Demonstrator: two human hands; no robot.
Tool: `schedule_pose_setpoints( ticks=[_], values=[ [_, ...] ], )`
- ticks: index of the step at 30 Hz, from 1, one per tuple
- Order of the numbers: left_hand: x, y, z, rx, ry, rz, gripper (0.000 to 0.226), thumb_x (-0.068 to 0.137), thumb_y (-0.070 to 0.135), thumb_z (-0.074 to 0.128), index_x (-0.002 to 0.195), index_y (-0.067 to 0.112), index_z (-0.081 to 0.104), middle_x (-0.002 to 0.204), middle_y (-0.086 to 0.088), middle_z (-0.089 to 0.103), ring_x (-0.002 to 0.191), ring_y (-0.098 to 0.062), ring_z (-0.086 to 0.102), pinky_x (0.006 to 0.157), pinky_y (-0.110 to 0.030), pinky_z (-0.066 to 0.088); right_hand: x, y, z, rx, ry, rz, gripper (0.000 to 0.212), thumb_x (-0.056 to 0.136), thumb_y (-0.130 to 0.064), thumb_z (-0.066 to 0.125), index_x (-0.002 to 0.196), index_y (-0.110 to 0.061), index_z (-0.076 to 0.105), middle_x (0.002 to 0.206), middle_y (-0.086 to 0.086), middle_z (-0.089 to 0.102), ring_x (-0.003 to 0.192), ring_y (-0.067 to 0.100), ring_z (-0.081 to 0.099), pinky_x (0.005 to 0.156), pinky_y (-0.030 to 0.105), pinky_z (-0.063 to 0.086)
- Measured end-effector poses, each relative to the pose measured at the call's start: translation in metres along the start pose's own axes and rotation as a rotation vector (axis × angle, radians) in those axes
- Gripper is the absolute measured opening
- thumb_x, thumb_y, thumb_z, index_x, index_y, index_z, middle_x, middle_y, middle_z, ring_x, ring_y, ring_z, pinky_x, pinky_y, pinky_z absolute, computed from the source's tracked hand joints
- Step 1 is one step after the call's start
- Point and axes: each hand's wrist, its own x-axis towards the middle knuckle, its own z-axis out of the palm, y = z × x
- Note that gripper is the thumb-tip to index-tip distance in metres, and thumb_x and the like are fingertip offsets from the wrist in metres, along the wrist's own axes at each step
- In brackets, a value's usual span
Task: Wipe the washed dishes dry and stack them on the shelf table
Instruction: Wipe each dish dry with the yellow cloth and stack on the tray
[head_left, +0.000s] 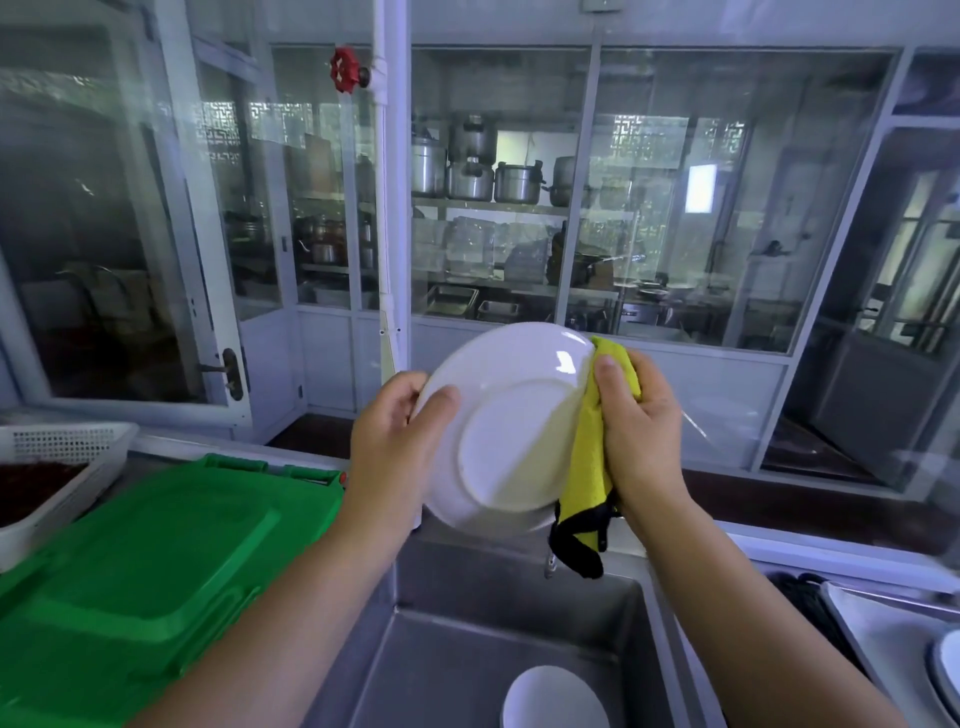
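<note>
While the plate (511, 431) is held roughly on edge above the sink (467, 649), its underside faces me and the foot ring is in full view. The plate lies between my two grips and touches both.

Left grip (395, 431): closed on the plate's left rim, thumb on the underside, fingers behind the rim and out of sight. This grip carries the plate.

Right grip (636, 431): closed on the yellow cloth (589, 467), thumb on top, folding it over the plate's right rim. The cloth's black-edged tail hangs below the hand toward the sink.

The plate is round and has no long axis, so the rim governs the move. The wiped section sits under the cloth at the right, and the rest runs round to the left grip. In my judgement, the next move is to turn the plate so fresh rim feeds through the cloth.

Both forearms rise from the lower corners and converge, hands about level. A white bowl (553, 699) waits in the sink below. I cannot identify the shelf table in view.
</note>
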Motion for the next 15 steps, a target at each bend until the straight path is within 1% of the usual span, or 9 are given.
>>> schedule_pose_setpoints(
  ticks=[1, 3, 6, 7, 9, 11, 12, 14, 15],
  values=[
    [0.006, 0.003, 0.000, 0.063, -0.029, -0.002, 0.028, 0.071, 0.045, 0.064, 0.065, 0.019, 0.056, 0.062, 0.007, 0.053, 0.063, -0.011, 0.046, 0.060, -0.030, 0.035, -0.001, 0.000, 0.000, -0.030, -0.027, -0.018, 0.011, 0.096, -0.027, 0.056, 0.100, -0.029, 0.066, 0.082, -0.011, 0.069, 0.076, 0.005, 0.063, 0.073, 0.026, 0.054],
    [0.010, 0.005, 0.000, 0.173, -0.072, -0.003, 0.037, 0.079, 0.045, 0.063, 0.060, 0.017, 0.049, 0.057, 0.003, 0.046, 0.058, -0.013, 0.041, 0.058, -0.030, 0.031, -0.003, 0.001, 0.000, -0.064, -0.081, -0.024, 0.012, 0.096, -0.026, 0.057, 0.103, -0.030, 0.066, 0.085, -0.010, 0.070, 0.080, 0.006, 0.064, 0.073, 0.025, 0.054],
    [0.003, 0.002, 0.003, 0.234, -0.029, 0.026, 0.040, 0.080, 0.045, 0.056, 0.057, 0.018, 0.036, 0.052, 0.008, 0.034, 0.055, -0.012, 0.031, 0.056, -0.031, 0.024, -0.003, 0.005, 0.000, -0.148, -0.144, -0.100, 0.015, 0.096, -0.029, 0.055, 0.100, -0.040, 0.064, 0.087, -0.010, 0.069, 0.084, 0.008, 0.063, 0.077, 0.028, 0.054],
    [0.000, 0.000, 0.005, 0.265, -0.016, 0.046, 0.041, 0.079, 0.045, 0.054, 0.056, 0.019, 0.033, 0.050, 0.009, 0.031, 0.054, -0.012, 0.029, 0.055, -0.032, 0.023, -0.002, 0.004, 0.001, -0.225, -0.156, -0.175, 0.014, 0.095, -0.035, 0.055, 0.103, -0.041, 0.064, 0.090, -0.011, 0.068, 0.086, 0.007, 0.062, 0.079, 0.028, 0.052],
    [-0.004, -0.003, 0.013, 0.370, -0.027, 0.096, 0.038, 0.079, 0.046, 0.053, 0.054, 0.023, 0.035, 0.047, 0.006, 0.032, 0.052, -0.012, 0.027, 0.054, -0.033, 0.024, -0.001, 0.000, 0.007, -0.464, -0.190, -0.419, 0.032, 0.088, -0.047, 0.050, 0.114, -0.037, 0.064, 0.096, -0.010, 0.064, 0.086, 0.007, 0.059, 0.075, 0.026, 0.046],
    [-0.006, -0.004, 0.019, 0.414, -0.032, 0.105, 0.036, 0.079, 0.048, 0.051, 0.054, 0.026, 0.038, 0.046, 0.006, 0.035, 0.050, -0.013, 0.029, 0.053, -0.034, 0.027, -0.004, -0.005, 0.018, -0.655, -0.203, -0.672, 0.039, 0.086, -0.046, 0.049, 0.117, -0.030, 0.067, 0.094, -0.005, 0.062, 0.084, 0.012, 0.058, 0.070, 0.027, 0.044],
    [-0.006, -0.004, 0.020, 0.407, -0.025, 0.105, 0.036, 0.079, 0.050, 0.051, 0.054, 0.026, 0.038, 0.045, 0.007, 0.035, 0.050, -0.014, 0.030, 0.053, -0.035, 0.028, -0.006, -0.008, 0.022, -0.694, -0.189, -0.739, 0.039, 0.086, -0.045, 0.050, 0.116, -0.028, 0.068, 0.092, -0.003, 0.062, 0.084, 0.015, 0.058, 0.069, 0.029, 0.045],
    [-0.005, -0.002, 0.018, 0.386, -0.011, 0.149, 0.041, 0.077, 0.055, 0.049, 0.057, 0.021, 0.037, 0.046, 0.006, 0.032, 0.050, -0.014, 0.029, 0.052, -0.035, 0.027, -0.003, -0.009, 0.024, -0.662, -0.168, -0.749, 0.037, 0.086, -0.045, 0.051, 0.116, -0.030, 0.067, 0.093, -0.003, 0.063, 0.084, 0.016, 0.059, 0.069, 0.030, 0.047],
    [-0.005, 0.001, 0.016, 0.373, 0.001, 0.178, 0.045, 0.077, 0.057, 0.049, 0.061, 0.017, 0.037, 0.047, 0.006, 0.031, 0.050, -0.014, 0.028, 0.052, -0.034, 0.026, -0.001, -0.010, 0.022, -0.576, -0.167, -0.680, 0.035, 0.087, -0.046, 0.051, 0.116, -0.032, 0.066, 0.095, -0.005, 0.063, 0.085, 0.015, 0.060, 0.070, 0.029, 0.048]
  ],
)
